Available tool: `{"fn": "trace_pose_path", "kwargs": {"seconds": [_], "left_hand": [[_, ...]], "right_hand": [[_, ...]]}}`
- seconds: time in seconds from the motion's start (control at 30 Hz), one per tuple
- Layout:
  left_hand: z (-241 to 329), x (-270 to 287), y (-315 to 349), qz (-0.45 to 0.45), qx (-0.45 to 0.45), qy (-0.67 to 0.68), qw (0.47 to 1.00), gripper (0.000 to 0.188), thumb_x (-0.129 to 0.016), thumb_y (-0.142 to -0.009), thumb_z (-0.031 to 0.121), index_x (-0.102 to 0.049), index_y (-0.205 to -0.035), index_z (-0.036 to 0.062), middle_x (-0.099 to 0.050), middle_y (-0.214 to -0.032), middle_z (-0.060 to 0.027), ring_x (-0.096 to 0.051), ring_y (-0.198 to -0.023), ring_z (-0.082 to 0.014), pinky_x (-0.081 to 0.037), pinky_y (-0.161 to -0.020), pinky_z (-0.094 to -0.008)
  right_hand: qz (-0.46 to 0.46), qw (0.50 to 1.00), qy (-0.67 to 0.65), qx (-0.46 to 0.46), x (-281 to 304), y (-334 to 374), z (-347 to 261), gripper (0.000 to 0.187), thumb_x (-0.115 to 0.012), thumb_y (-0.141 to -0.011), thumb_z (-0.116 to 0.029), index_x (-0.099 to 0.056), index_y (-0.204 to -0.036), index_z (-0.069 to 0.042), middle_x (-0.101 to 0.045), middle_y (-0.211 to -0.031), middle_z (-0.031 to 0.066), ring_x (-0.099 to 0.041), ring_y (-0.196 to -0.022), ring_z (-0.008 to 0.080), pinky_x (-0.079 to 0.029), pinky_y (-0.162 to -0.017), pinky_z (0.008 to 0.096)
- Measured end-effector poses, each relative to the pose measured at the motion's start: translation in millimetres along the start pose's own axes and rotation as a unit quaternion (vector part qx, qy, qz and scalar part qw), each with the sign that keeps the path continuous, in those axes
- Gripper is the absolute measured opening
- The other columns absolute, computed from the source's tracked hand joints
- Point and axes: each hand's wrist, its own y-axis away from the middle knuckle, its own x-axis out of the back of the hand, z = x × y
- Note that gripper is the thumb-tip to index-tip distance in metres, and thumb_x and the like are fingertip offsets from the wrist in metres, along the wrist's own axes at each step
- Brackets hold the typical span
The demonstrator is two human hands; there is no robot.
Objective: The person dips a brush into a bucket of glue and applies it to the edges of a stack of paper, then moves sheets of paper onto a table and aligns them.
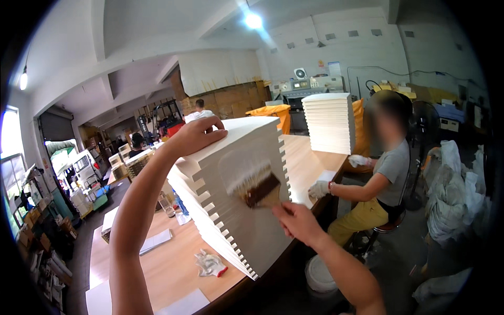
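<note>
A tall stack of white paper pads (241, 226) stands at the table's near edge, with stepped, notched corners down its sides. My left hand (202, 135) lies on top of the stack, its fingers spread over the upper surface. In my right hand (299, 220) is the handle of a wide paintbrush (261, 190) with a dark band and pale bristles. The bristles press against the stack's near face, where a wet, whitish patch shows around and above them. My right fingers are closed round the handle and partly hide it.
On the wooden table (236, 270) lie a work glove (210, 263) and loose white sheets. A second tall stack (329, 123) stands farther right. A seated co-worker (391, 173) in gloves is at the table's right side. A white bucket (320, 275) stands below the edge.
</note>
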Motion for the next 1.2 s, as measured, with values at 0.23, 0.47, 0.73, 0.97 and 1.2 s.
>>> {"fn": "trace_pose_path", "kwargs": {"seconds": [0.23, 0.47, 0.73, 0.97, 1.2], "left_hand": [[-4.7, -14.6, -12.2, -0.005, 0.016, -0.008, 1.000, 0.046, -0.060, -0.103, 0.051, -0.067, -0.123, 0.0105, -0.071, -0.111, -0.0147, -0.067, -0.105, -0.0279, -0.051, -0.093, -0.0396], [-7.9, -7.6, 5.0, 0.005, -0.015, -0.005, 1.000, 0.042, -0.058, -0.106, 0.047, -0.067, -0.127, 0.0117, -0.065, -0.117, -0.0126, -0.065, -0.113, -0.0264, -0.050, -0.100, -0.0394], [-2.9, -16.3, -11.1, 0.000, -0.021, 0.048, 0.999, 0.043, -0.055, -0.107, 0.045, -0.070, -0.128, 0.0096, -0.064, -0.127, -0.0132, -0.061, -0.120, -0.0266, -0.046, -0.107, -0.0380], [-10.8, 0.9, 7.6, -0.015, 0.021, 0.068, 0.997, 0.040, -0.056, -0.110, 0.037, -0.069, -0.129, 0.0046, -0.060, -0.122, -0.0084, -0.059, -0.117, -0.0178, -0.046, -0.103, -0.0311], [-11.6, -21.2, -14.7, -0.017, 0.004, 0.124, 0.992, 0.041, -0.056, -0.110, 0.039, -0.069, -0.130, 0.0056, -0.062, -0.125, -0.0078, -0.060, -0.116, -0.0169, -0.046, -0.104, -0.0300]], "right_hand": [[0.007, 0.998, -0.004, -0.063, 9.5, 52.0, 60.0, 0.044, -0.066, -0.104, -0.040, -0.062, -0.083, -0.002, -0.059, -0.063, 0.0013, -0.057, -0.051, 0.0099, -0.045, -0.048, 0.0287], [0.019, 0.998, 0.025, 0.060, 9.3, -11.2, -65.0, 0.040, -0.058, -0.109, -0.036, -0.060, -0.084, -0.005, -0.054, -0.063, -0.0010, -0.049, -0.049, 0.0066, -0.039, -0.046, 0.0262], [0.050, 0.990, 0.119, -0.062, -3.6, 59.7, 93.8, 0.039, -0.070, -0.099, -0.036, -0.066, -0.084, 0.000, -0.065, -0.065, 0.0139, -0.065, -0.056, 0.0226, -0.052, -0.058, 0.0386], [0.006, 0.998, -0.056, 0.023, 23.4, 69.6, -9.8, 0.048, -0.062, -0.100, -0.005, -0.055, -0.148, -0.005, -0.068, -0.096, 0.0130, -0.071, -0.082, 0.0206, -0.058, -0.066, 0.0355], [0.143, 0.929, 0.238, 0.247, -22.5, 60.5, 99.9, 0.056, -0.069, -0.092, -0.001, -0.062, -0.146, -0.014, -0.062, -0.088, 0.0150, -0.065, -0.079, 0.0338, -0.055, -0.071, 0.0408]]}}
